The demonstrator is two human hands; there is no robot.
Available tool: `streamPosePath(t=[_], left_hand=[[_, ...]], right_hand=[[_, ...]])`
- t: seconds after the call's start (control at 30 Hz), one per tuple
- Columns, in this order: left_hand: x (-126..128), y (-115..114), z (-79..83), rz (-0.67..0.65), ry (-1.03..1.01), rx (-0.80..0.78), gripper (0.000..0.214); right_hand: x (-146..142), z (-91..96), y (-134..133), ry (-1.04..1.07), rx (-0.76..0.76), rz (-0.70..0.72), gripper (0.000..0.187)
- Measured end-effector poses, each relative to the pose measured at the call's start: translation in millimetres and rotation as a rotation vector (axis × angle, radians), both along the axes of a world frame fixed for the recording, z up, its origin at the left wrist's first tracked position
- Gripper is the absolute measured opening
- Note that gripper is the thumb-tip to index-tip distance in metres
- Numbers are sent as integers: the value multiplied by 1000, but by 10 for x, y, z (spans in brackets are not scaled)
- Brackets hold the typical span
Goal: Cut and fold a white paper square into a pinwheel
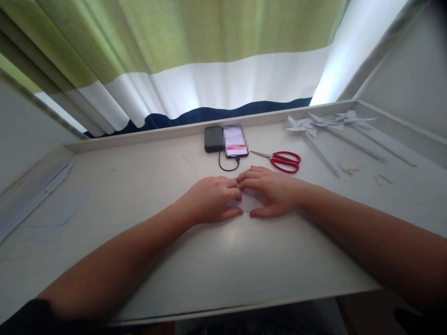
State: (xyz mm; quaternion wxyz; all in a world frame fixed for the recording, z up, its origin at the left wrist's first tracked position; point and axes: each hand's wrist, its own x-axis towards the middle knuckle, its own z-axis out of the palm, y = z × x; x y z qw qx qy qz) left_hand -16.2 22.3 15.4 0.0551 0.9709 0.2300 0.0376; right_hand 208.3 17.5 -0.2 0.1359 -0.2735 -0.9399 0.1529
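Observation:
My left hand (213, 199) and my right hand (270, 190) lie side by side on the white desk (209, 260), fingertips meeting in the middle. Between and under them is a small piece of white paper (247, 203), mostly hidden. Both hands press down on it with fingers curled and thumbs along its near edge. Red-handled scissors (284, 161) lie just beyond my right hand.
A dark power bank (213, 138) and a phone (235, 141) joined by a cable sit at the back of the desk. Several white paper pinwheels on sticks (324, 128) lie at the back right. Paper strips (31, 197) and a sheet (57, 214) lie at the left. A striped curtain (195, 70) hangs behind.

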Motion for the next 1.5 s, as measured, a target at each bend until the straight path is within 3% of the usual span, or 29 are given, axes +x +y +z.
streamPosePath(t=[0.47, 0.73, 1.07, 1.3, 1.5], left_hand=[[30, -79, -24, 84, -104, -3, 18], [41, -58, -14, 245, -204, -162, 12], [35, 29, -83, 421, -196, -157, 18], [39, 32, -114, 432, -220, -151, 21], [34, 17, -116, 392, -218, -176, 25]], right_hand=[[-18, 24, -20, 128, -60, -40, 22], [0, -30, 22, 183, -96, -87, 25], [9, -121, 57, 128, -47, -91, 29], [8, -142, 63, 131, -46, -99, 30], [3, -155, 59, 136, -56, -151, 44]])
